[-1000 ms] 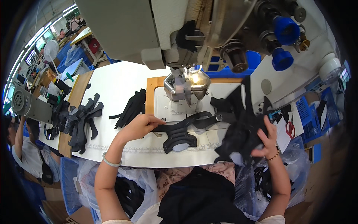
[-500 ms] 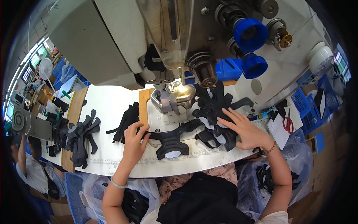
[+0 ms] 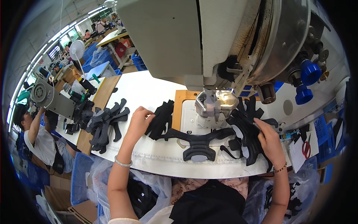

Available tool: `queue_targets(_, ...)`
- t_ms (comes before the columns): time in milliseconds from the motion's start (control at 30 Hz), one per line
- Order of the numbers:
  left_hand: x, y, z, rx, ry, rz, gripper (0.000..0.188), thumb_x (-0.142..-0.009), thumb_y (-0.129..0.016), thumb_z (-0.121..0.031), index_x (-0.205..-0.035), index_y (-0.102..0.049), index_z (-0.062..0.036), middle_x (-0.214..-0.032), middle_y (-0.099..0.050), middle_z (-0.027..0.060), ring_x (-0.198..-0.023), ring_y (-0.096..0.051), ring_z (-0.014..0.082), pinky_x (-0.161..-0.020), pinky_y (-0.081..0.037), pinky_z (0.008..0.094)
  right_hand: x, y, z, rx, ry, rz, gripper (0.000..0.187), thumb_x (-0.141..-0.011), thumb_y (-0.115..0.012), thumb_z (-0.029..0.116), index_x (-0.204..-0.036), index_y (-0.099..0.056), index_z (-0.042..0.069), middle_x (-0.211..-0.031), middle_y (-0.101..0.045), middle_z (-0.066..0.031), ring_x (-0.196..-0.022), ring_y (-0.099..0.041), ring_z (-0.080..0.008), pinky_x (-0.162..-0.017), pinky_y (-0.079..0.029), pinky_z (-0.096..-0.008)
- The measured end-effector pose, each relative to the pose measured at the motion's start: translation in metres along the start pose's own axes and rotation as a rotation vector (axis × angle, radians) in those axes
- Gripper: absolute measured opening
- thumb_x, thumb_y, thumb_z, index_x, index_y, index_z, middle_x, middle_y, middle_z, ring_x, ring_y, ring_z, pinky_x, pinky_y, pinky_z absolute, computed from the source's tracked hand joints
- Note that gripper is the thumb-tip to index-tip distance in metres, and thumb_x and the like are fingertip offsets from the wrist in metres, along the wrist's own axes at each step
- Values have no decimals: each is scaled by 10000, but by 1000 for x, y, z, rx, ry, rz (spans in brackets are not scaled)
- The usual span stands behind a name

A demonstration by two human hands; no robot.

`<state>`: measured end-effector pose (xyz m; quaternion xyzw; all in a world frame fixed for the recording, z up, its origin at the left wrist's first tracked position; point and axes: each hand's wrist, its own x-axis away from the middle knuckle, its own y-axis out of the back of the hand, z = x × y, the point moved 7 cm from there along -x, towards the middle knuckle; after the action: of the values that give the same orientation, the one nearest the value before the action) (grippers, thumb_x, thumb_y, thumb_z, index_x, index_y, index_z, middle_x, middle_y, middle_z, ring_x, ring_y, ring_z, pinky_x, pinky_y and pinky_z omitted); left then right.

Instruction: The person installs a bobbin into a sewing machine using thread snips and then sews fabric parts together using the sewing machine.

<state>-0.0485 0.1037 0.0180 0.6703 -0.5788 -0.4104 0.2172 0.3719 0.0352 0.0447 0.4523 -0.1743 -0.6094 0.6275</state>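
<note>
A black padded piece (image 3: 199, 143) with arms spreading from its body lies flat at the table's front, below the sewing machine's needle area (image 3: 214, 106). Left of it rests a stack of black fabric strips (image 3: 161, 121). My left hand (image 3: 141, 121) hovers by the strips' upper left edge, thumb and forefinger apart, nothing visible between them. To the right is a pile of similar black padded pieces (image 3: 248, 108). One tilted padded piece (image 3: 253, 147) shows white patches along its edge. My right hand (image 3: 270, 142) grips its right side, the thumb partly hidden.
More black padded pieces (image 3: 108, 125) are heaped at the table's left. Red scissors (image 3: 306, 149) lie on paper at the right. The machine head (image 3: 164, 41) overhangs the table. Plastic-lined bins stand below its front edge. A person (image 3: 44, 138) works at far left.
My view has swung left. My left hand has left the flat padded piece's arm for the strips. On the right pile, a padded piece is now tilted up under my right hand.
</note>
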Motion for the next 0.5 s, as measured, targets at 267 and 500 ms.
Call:
queue_targets(267,-2,-40,2,-117,-74,27,196,-758,-703,-79,-870,-596,41,-850,-568,157,-812,-562,290,-718,-471,343,25,63,60,445,204,-635,354,-650,-570,-69,-983,-658,17,-1050,-627,-119,-993,-574,-334,-858,-456,-403)
queue_targets(500,-8,-31,5,87,131,-14,111,-810,-651,-50,-857,-589,28,-781,-634,111,-715,-615,182,-646,-489,277,38,63,125,219,544,-440,287,-543,-623,133,-811,-727,136,-886,-674,-11,-835,-608,-244,-685,-536,-354)
